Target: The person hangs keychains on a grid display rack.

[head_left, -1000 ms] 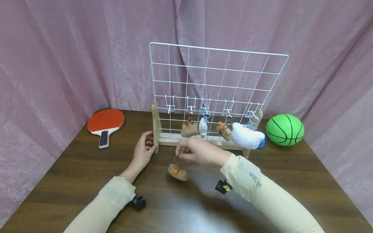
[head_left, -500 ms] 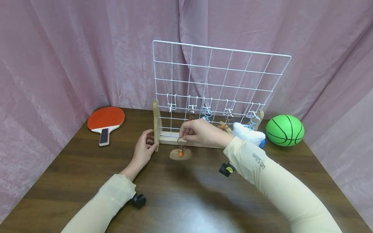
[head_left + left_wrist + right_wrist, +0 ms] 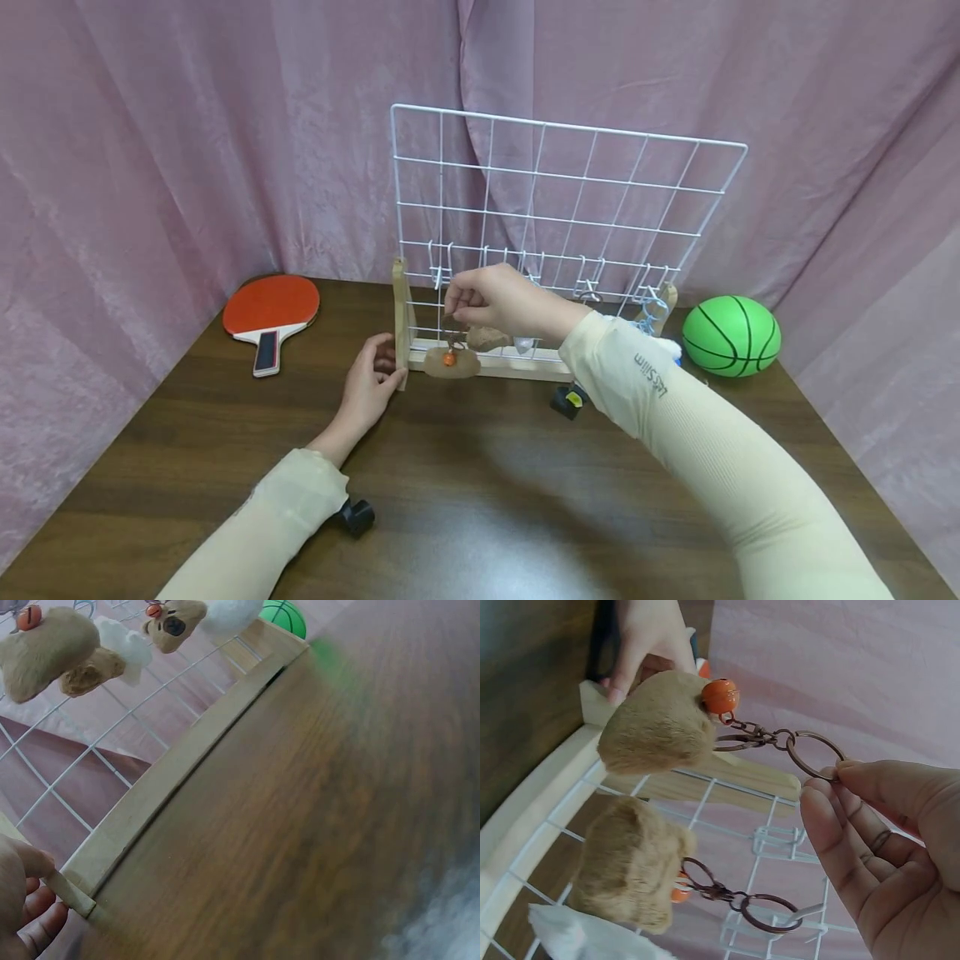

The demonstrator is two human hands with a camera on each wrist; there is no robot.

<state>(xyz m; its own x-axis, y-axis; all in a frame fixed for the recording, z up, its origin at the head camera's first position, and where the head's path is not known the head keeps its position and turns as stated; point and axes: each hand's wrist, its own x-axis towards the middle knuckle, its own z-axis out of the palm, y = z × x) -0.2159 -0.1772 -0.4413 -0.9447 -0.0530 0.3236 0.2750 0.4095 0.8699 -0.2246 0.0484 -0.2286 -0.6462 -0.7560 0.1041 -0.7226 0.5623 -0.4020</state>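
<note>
My right hand (image 3: 513, 302) pinches the metal ring of a brown plush keychain (image 3: 656, 724) between thumb and fingertip. An orange bell (image 3: 721, 697) hangs from its chain. In the head view the plush dangles before the left part of a white wire grid rack. Close by is the leftmost hook (image 3: 439, 277), with nothing on it. Another brown plush keychain (image 3: 630, 866) hangs by its ring from the neighbouring hook. Low at the left side, my left hand (image 3: 369, 383) grips the upright end of the rack's wooden stand (image 3: 180, 761) between thumb and fingers.
More brown and white plush keychains hang along the rack, partly hidden by my right hand and sleeve. A red table tennis paddle (image 3: 272, 310) lies on the table at left. On the right sits a green ball (image 3: 731, 336). Pink curtains (image 3: 187, 150) stand behind.
My right hand has risen towards the rack, carrying the brown plush keychain up from above the table to near the leftmost hook. My left hand stays on the stand.
</note>
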